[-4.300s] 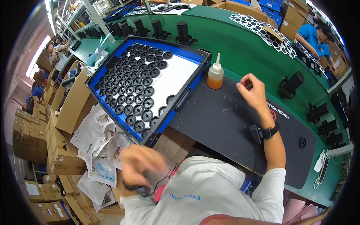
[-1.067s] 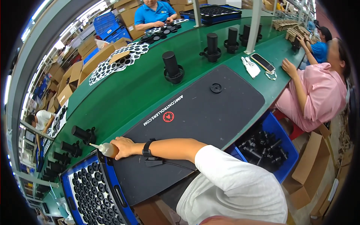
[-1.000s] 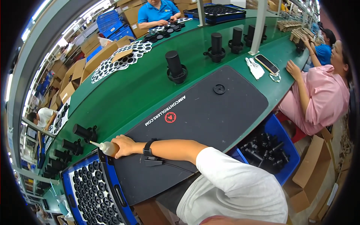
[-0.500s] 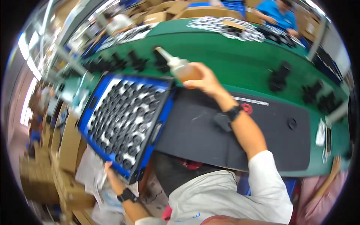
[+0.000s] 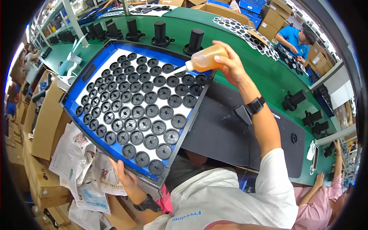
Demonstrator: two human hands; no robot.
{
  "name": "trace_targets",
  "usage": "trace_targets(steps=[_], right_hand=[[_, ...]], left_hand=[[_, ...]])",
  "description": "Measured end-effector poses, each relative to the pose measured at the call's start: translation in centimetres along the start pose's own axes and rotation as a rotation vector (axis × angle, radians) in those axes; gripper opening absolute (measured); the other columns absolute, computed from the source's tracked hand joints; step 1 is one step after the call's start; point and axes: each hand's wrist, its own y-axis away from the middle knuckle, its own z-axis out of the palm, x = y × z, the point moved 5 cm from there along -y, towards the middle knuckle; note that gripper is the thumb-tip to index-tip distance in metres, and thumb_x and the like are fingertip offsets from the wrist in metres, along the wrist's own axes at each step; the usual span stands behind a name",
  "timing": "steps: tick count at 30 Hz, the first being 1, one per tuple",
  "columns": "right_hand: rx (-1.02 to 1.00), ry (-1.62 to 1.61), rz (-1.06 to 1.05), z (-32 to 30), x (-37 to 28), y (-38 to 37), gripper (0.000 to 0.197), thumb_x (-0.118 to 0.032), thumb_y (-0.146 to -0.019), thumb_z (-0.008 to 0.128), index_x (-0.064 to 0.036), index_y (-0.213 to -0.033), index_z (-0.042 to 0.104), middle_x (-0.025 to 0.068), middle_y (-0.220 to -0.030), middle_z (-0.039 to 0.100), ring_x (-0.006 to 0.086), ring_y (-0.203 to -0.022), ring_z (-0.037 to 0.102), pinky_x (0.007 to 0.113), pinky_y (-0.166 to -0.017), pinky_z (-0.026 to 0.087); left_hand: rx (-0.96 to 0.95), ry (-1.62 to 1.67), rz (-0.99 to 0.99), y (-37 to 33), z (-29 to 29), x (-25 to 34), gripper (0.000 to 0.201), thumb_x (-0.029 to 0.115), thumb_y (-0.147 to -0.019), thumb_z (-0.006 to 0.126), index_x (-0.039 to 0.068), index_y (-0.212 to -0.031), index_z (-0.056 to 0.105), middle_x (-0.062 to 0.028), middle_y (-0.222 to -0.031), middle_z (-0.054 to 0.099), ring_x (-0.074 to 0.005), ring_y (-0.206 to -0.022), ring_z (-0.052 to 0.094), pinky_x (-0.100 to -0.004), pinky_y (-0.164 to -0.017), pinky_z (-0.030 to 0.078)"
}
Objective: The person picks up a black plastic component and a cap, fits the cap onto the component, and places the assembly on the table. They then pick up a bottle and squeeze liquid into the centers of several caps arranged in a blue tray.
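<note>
Here, our right hand (image 5: 232, 63) is wrapped around a soft translucent plastic bottle of amber liquid (image 5: 209, 58), its fingers closed on the body. We hold it tilted over the tray's far right part, presumably so the slim white nozzle (image 5: 177, 71) points down among the round black plastic discs (image 5: 143, 124); whether its tip touches one, we can't tell. Those discs lie spread on a white sheet (image 5: 183, 110) inside the blue-walled, black-rimmed tray (image 5: 185, 134), likely to stay reachable. Our left hand (image 5: 125, 177), loosely opened, meets the tray's near edge, perhaps steadying it, though its grip is hidden
</note>
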Motion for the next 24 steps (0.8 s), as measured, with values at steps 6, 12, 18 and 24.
trace_targets(steps=[6,12,18,24], right_hand=[[0.010,0.046,-0.035,1.4,-0.5,-4.3,0.057,-0.021,-0.080,0.070,-0.0014,-0.128,0.046,0.0085,-0.115,0.056,0.0199,-0.107,0.056,0.037,-0.088,0.050],[0.042,0.013,-0.052,2.8,1.1,-6.7,0.064,-0.018,-0.074,0.078,0.0022,-0.127,0.047,0.0111,-0.114,0.057,0.0200,-0.105,0.058,0.037,-0.088,0.050],[0.078,0.247,-0.101,3.9,3.9,-9.0,0.063,-0.017,-0.070,0.081,0.0021,-0.123,0.053,0.0104,-0.110,0.061,0.0179,-0.101,0.059,0.032,-0.085,0.050],[0.142,0.463,-0.220,3.5,4.8,-11.0,0.062,-0.020,-0.070,0.082,0.0037,-0.120,0.055,0.0115,-0.110,0.062,0.0188,-0.098,0.061,0.031,-0.087,0.050]], left_hand=[[-0.048,-0.207,0.046,2.3,1.6,0.4,0.090,0.031,-0.074,0.063,0.002,-0.146,0.018,-0.0159,-0.135,0.040,-0.0269,-0.122,0.043,-0.0386,-0.101,0.037],[-0.039,-0.201,-0.002,2.1,-0.6,-0.2,0.097,0.035,-0.071,0.065,0.001,-0.147,0.016,-0.0167,-0.137,0.038,-0.0270,-0.122,0.043,-0.0387,-0.102,0.036],[-0.053,-0.204,-0.003,2.2,-2.1,-0.8,0.082,0.034,-0.079,0.058,0.003,-0.145,0.021,-0.0145,-0.131,0.042,-0.0254,-0.112,0.050,-0.0368,-0.092,0.045],[-0.080,-0.220,0.030,2.1,-1.9,-0.6,0.075,0.034,-0.082,0.055,0.005,-0.144,0.023,-0.0136,-0.129,0.044,-0.0240,-0.109,0.053,-0.0358,-0.087,0.049]])
